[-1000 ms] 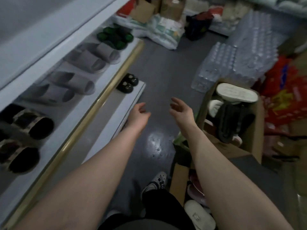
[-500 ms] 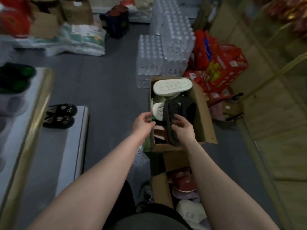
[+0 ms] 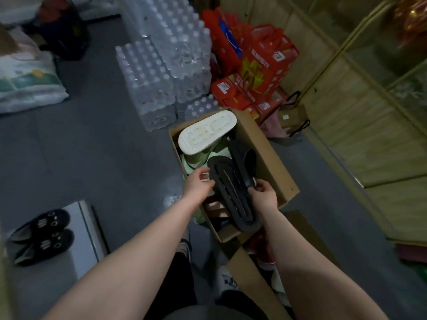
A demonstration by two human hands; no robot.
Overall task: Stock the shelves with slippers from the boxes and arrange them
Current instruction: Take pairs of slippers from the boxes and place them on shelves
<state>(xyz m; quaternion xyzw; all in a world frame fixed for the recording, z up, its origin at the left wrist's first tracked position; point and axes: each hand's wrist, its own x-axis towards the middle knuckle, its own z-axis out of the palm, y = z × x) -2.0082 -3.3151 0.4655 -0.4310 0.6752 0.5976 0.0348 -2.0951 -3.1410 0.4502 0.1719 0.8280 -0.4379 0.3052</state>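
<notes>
An open cardboard box (image 3: 275, 158) on the floor holds several slippers. A black slipper (image 3: 233, 192) lies sole up across the box, and a second black slipper (image 3: 246, 160) stands beside it. My right hand (image 3: 264, 197) pinches the sole-up black slipper at its right edge. My left hand (image 3: 199, 185) touches its left edge with loosely curled fingers. A white slipper (image 3: 208, 132), sole up, rests at the box's far end over pale green slippers (image 3: 196, 161).
A low grey shelf (image 3: 89, 229) at lower left carries a pair of black slippers (image 3: 41, 236). Packs of water bottles (image 3: 161, 63) and red gift boxes (image 3: 256, 72) stand beyond the box. A second box (image 3: 251, 271) with slippers sits near my legs. A wooden cabinet (image 3: 360, 116) runs along the right.
My view swung from the shelves at the left to the box. Both hands moved from open air onto the sole-up black slipper, which has risen a little out of the box.
</notes>
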